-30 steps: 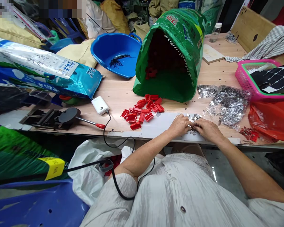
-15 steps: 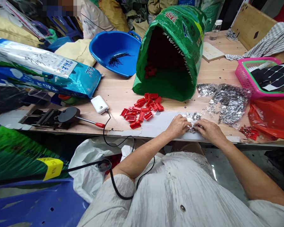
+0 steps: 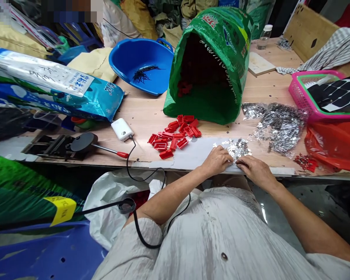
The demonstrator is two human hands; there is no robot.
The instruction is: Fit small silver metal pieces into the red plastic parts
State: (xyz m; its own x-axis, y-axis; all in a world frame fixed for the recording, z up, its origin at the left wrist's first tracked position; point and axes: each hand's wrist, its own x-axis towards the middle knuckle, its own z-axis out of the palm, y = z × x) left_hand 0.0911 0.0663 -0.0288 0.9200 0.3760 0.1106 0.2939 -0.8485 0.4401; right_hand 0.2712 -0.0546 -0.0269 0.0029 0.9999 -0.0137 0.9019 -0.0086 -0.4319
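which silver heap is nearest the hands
The loose heap on the white sheet, by the left hand and right hand; the others lie in clear plastic.

Both hands on metal bits (silvery)

The green woven sack lay on its side on the wooden table, with the blue plastic basin just left of it and the pile of red plastic clips just before its mouth. Before the sack's right half, the left hand and right hand touched the scatter of small silvery metal parts. The clear plastic bag of metal parts lay right of them.
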